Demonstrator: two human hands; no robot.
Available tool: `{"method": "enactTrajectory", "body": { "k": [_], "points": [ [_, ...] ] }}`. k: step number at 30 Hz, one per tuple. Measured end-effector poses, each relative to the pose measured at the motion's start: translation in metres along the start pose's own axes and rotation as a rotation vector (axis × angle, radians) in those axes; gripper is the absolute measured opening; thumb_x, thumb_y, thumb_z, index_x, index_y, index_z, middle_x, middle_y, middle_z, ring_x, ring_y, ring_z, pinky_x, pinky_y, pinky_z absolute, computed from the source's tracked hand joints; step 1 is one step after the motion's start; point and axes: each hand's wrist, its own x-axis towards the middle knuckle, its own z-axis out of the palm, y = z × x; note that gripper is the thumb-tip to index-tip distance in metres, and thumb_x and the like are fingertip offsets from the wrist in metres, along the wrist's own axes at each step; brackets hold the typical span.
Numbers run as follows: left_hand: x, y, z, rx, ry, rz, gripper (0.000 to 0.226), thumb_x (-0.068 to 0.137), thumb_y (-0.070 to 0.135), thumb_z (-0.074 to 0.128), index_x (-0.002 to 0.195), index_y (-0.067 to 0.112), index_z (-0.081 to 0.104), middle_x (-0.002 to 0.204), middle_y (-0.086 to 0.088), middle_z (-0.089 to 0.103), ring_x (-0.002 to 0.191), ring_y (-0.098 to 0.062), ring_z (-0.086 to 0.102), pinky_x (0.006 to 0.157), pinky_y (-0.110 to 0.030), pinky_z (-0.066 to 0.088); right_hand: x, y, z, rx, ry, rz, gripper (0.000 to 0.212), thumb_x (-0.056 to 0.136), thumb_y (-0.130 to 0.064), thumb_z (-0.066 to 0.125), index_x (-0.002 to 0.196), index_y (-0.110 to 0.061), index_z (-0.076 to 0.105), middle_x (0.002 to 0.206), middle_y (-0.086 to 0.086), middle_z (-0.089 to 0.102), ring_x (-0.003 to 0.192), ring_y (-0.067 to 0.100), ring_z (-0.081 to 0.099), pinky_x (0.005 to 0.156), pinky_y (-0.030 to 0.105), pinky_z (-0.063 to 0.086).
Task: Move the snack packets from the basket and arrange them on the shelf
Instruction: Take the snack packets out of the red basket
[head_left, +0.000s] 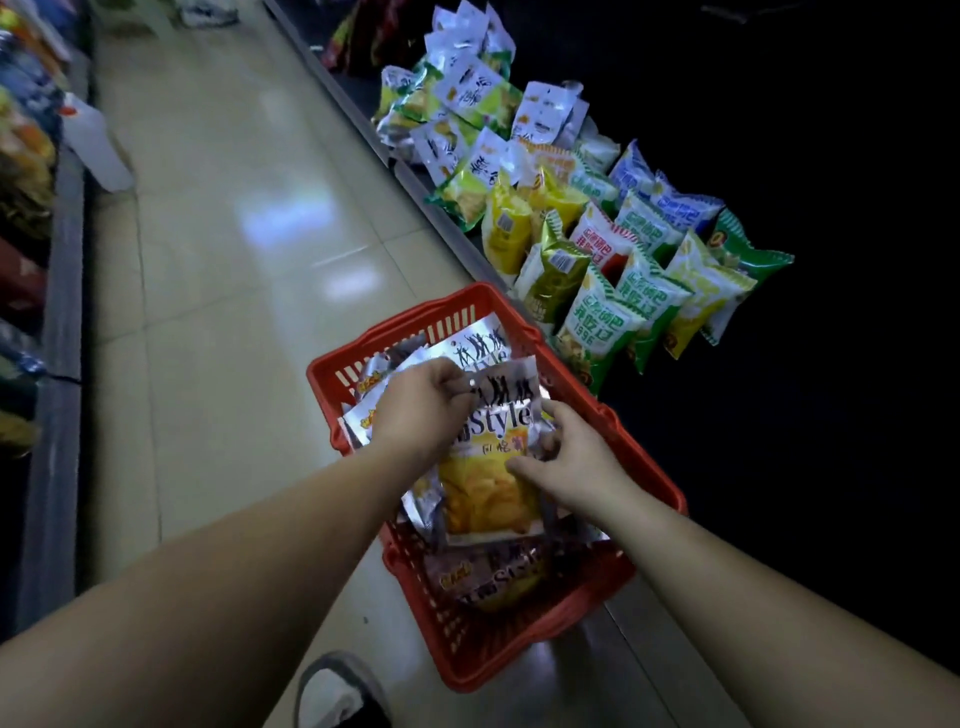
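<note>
A red plastic basket stands on the floor against the low shelf edge, with several silver and yellow snack packets inside. Both hands hold one silver packet with yellow chips printed on it, lifted over the basket. My left hand pinches its top left corner. My right hand grips its right edge. Another packet lies at the near end of the basket. On the low shelf to the right stand rows of green, yellow, blue and white packets.
A tiled aisle floor runs ahead on the left. Another shelf unit with goods lines the far left, with a white plastic jug beside it. A shoe shows at the bottom. The space deep in the right shelf is dark.
</note>
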Motion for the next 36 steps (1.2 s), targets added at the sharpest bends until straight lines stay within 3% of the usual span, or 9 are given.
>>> {"method": "enactTrajectory", "body": {
  "k": [4, 7, 12, 18, 20, 23, 27, 31, 36],
  "points": [
    [0.018, -0.036, 0.009, 0.18, 0.017, -0.232, 0.096, 0.074, 0.061, 0.081, 0.152, 0.024, 0.037, 0.154, -0.006, 0.042, 0.137, -0.03, 0.047, 0.11, -0.049, 0.045, 0.023, 0.018, 0.014, 0.016, 0.154, -0.05, 0.055, 0.085, -0.02, 0.078, 0.132, -0.029, 0.052, 0.08, -0.017, 0.054, 0.079, 0.006, 0.057, 0.077, 0.028, 0.045],
    [0.017, -0.06, 0.019, 0.088, -0.102, -0.484, 0.123, 0.068, 0.082, 0.068, 0.158, 0.013, 0.019, 0.159, -0.017, 0.034, 0.137, -0.04, 0.047, 0.107, -0.052, 0.047, 0.036, 0.023, 0.017, -0.038, 0.216, -0.066, 0.049, 0.089, -0.024, 0.072, 0.134, -0.032, 0.054, 0.105, -0.011, 0.062, 0.1, 0.009, 0.061, 0.086, 0.028, 0.047],
    [0.014, -0.065, 0.032, -0.072, -0.117, -0.457, 0.101, 0.085, 0.065, 0.066, 0.16, 0.015, 0.019, 0.161, -0.013, 0.036, 0.138, -0.037, 0.047, 0.11, -0.046, 0.044, 0.05, 0.028, 0.012, -0.129, 0.095, -0.065, 0.058, 0.089, -0.036, 0.069, 0.144, -0.029, 0.049, 0.146, -0.005, 0.045, 0.138, 0.017, 0.039, 0.114, 0.037, 0.036],
    [0.006, -0.049, 0.031, -0.277, -0.123, -0.234, 0.07, 0.092, 0.03, 0.07, 0.154, 0.025, 0.038, 0.148, 0.003, 0.05, 0.098, -0.003, 0.066, 0.081, -0.024, 0.059, 0.04, 0.042, 0.005, 0.085, -0.008, 0.049, 0.055, 0.085, -0.039, 0.073, 0.135, -0.037, 0.047, 0.125, -0.002, 0.068, 0.117, 0.011, 0.063, 0.105, 0.041, 0.05],
    [0.008, -0.048, 0.023, -0.294, -0.154, -0.173, 0.072, 0.091, 0.02, 0.069, 0.155, 0.027, 0.037, 0.152, 0.003, 0.046, 0.107, 0.0, 0.061, 0.077, -0.015, 0.052, 0.032, 0.046, 0.006, 0.129, 0.029, 0.074, 0.048, 0.083, -0.042, 0.075, 0.123, -0.04, 0.049, 0.113, -0.002, 0.072, 0.102, 0.014, 0.069, 0.098, 0.046, 0.054],
    [0.003, -0.055, 0.018, -0.231, -0.141, -0.288, 0.096, 0.08, 0.036, 0.08, 0.158, 0.032, 0.024, 0.164, -0.002, 0.027, 0.141, -0.027, 0.041, 0.107, -0.042, 0.046, 0.022, 0.046, 0.006, 0.179, 0.106, 0.117, 0.063, 0.084, -0.038, 0.08, 0.136, -0.027, 0.046, 0.118, -0.004, 0.066, 0.108, 0.013, 0.064, 0.103, 0.041, 0.051],
    [-0.017, -0.057, 0.028, -0.262, -0.185, -0.45, 0.111, 0.074, 0.07, 0.075, 0.16, 0.029, 0.017, 0.163, -0.007, 0.032, 0.141, -0.037, 0.044, 0.114, -0.054, 0.04, 0.015, 0.042, 0.012, 0.168, 0.095, 0.054, 0.085, 0.091, -0.043, 0.071, 0.159, -0.037, 0.019, 0.149, -0.006, 0.051, 0.134, 0.015, 0.052, 0.112, 0.038, 0.043],
    [-0.025, -0.037, 0.03, -0.456, -0.291, -0.356, 0.108, 0.081, 0.045, 0.082, 0.161, 0.04, 0.009, 0.166, 0.006, 0.027, 0.141, -0.029, 0.046, 0.112, -0.05, 0.044, 0.006, 0.028, 0.017, 0.166, 0.003, 0.016, 0.073, 0.095, -0.05, 0.06, 0.153, -0.057, 0.015, 0.157, -0.015, 0.038, 0.141, 0.009, 0.042, 0.115, 0.038, 0.038],
    [-0.043, -0.001, 0.013, -0.515, -0.223, -0.161, 0.116, 0.068, 0.04, 0.092, 0.154, 0.057, 0.015, 0.157, 0.012, 0.041, 0.117, -0.02, 0.067, 0.081, -0.043, 0.063, -0.007, 0.004, -0.008, 0.332, -0.031, 0.017, 0.078, 0.083, -0.047, 0.071, 0.148, -0.059, 0.031, 0.152, -0.013, 0.045, 0.133, 0.012, 0.053, 0.11, 0.043, 0.047]
  ]
}}
